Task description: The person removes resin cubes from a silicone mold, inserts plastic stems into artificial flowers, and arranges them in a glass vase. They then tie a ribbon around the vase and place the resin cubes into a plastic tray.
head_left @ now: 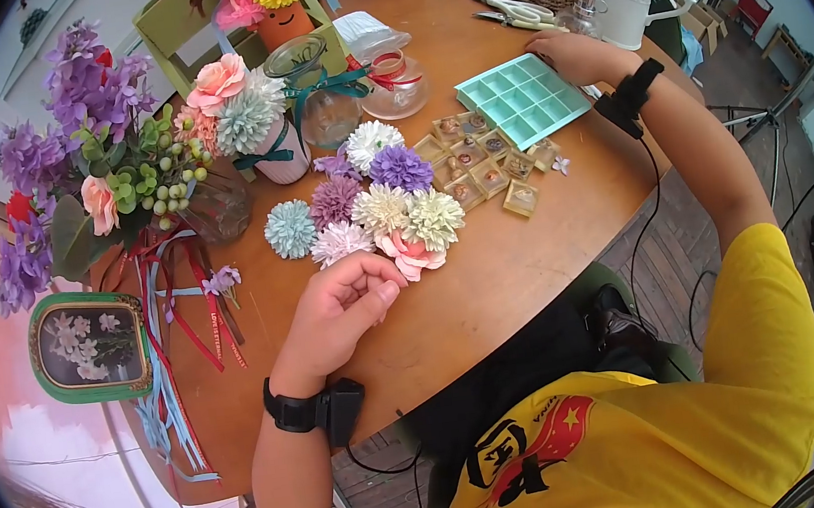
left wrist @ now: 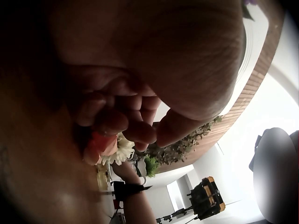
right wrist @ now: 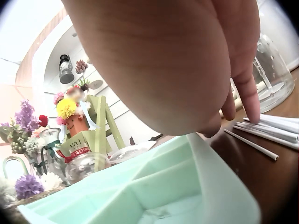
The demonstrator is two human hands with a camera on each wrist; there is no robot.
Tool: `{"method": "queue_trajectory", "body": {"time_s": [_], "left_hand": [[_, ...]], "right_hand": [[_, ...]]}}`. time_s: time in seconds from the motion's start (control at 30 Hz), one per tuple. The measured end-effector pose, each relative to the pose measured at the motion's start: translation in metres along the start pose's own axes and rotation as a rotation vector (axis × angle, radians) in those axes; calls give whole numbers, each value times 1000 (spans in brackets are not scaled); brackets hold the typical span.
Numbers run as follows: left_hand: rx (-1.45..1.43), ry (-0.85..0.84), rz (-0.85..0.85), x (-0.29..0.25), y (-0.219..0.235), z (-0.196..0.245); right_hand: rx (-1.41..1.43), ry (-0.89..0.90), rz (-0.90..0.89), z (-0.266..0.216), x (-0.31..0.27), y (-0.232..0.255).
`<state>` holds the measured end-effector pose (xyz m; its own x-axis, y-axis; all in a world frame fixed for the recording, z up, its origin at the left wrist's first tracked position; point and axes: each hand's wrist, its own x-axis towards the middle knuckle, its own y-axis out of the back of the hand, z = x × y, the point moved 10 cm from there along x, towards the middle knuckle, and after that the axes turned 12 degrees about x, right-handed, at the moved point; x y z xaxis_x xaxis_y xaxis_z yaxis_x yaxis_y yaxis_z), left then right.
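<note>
In the head view my right hand [head_left: 578, 59] reaches over the far right corner of the mint-green compartment tray [head_left: 522, 100]. The right wrist view has its fingers pointing down past the tray's rim, one fingertip right at a bunch of thin white sticks [right wrist: 271, 130]; the thumb is hidden. My left hand [head_left: 338, 307] rests near the front of the table with loosely curled fingers and nothing in them. Just beyond its fingertips lies a pink artificial flower [head_left: 414, 256], beside cream, purple and pale blue flower heads [head_left: 400, 168].
Small clear square blocks [head_left: 461, 157] lie left of the tray. Scissors [head_left: 522, 12] and a white watering can [head_left: 622, 9] are behind it. Glass jars [head_left: 329, 117], a purple bouquet [head_left: 88, 100] and a green-framed picture [head_left: 89, 345] stand on the left.
</note>
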<state>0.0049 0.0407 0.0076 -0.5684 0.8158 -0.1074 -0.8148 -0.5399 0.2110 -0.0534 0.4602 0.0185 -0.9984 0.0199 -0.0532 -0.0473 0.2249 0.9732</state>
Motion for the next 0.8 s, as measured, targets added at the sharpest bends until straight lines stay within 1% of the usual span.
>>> {"method": "queue_trajectory", "body": {"time_s": [0.2, 0.3, 0.4, 0.6, 0.7, 0.8], "left_hand": [[-1, 3, -15, -1, -1, -1], [-5, 6, -20, 0, -3, 0], [-8, 11, -26, -1, -2, -1], [-1, -2, -29, -1, 1, -3], [8, -19, -1, 1, 0, 0], [-2, -14, 1, 0, 0, 0]], "right_hand": [[-88, 0, -57, 1, -8, -1], [-89, 13, -64, 2, -18, 1], [-15, -39, -79, -4, -30, 7], [-19, 38, -4, 3, -28, 5], [-27, -18, -15, 2, -29, 2], [-67, 2, -63, 2, -24, -3]]}}
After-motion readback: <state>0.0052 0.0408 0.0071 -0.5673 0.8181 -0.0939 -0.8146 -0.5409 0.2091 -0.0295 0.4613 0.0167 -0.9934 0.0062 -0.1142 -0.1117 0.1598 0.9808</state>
